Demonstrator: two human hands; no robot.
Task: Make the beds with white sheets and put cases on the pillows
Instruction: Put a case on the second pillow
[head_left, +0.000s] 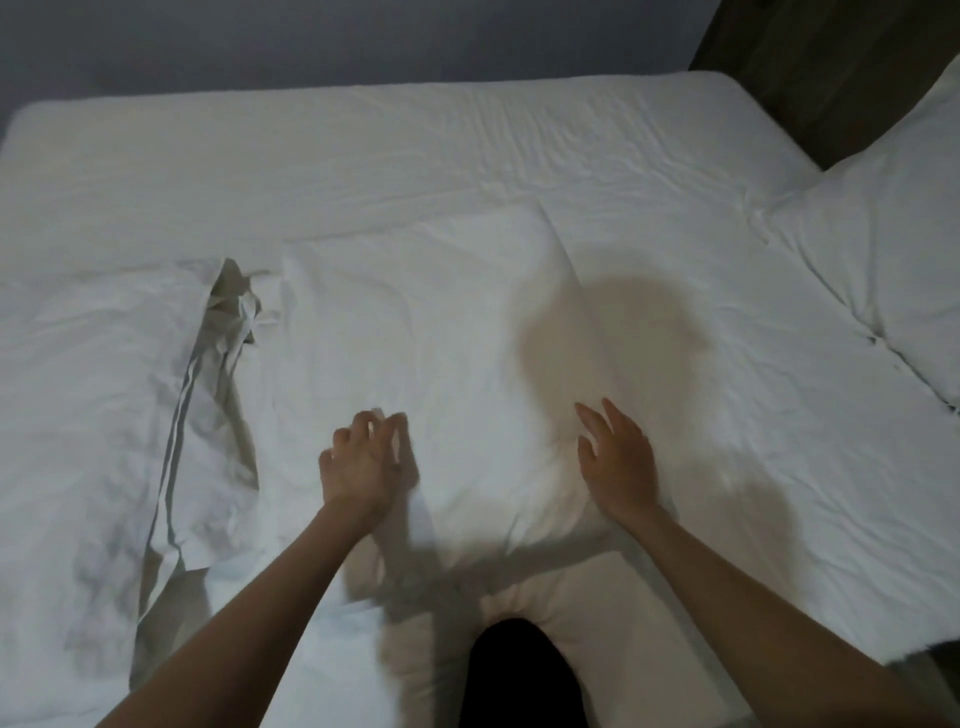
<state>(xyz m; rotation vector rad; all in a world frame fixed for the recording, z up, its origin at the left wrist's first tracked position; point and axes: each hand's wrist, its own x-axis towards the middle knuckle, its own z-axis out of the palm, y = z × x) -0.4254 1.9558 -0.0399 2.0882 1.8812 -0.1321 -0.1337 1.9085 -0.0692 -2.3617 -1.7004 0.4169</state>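
A white pillow in its case (441, 332) lies across the middle of the bed, its uncovered cream end (597, 623) near my body. My left hand (361, 462) hovers over the pillow's left part with fingers spread and slightly bent, holding nothing. My right hand (618, 457) lies flat on the pillow's right part, fingers straight. A white sheet (467, 145) covers the mattress behind the pillow. Another pillow in a white case (78, 389) lies at the left, with its open end (228, 322) showing folded fabric.
A third white pillow (893, 249) leans at the right edge against a dark wooden headboard (831, 57). A grey wall (260, 41) runs behind the bed. My dark-clothed leg (514, 670) presses against the near edge.
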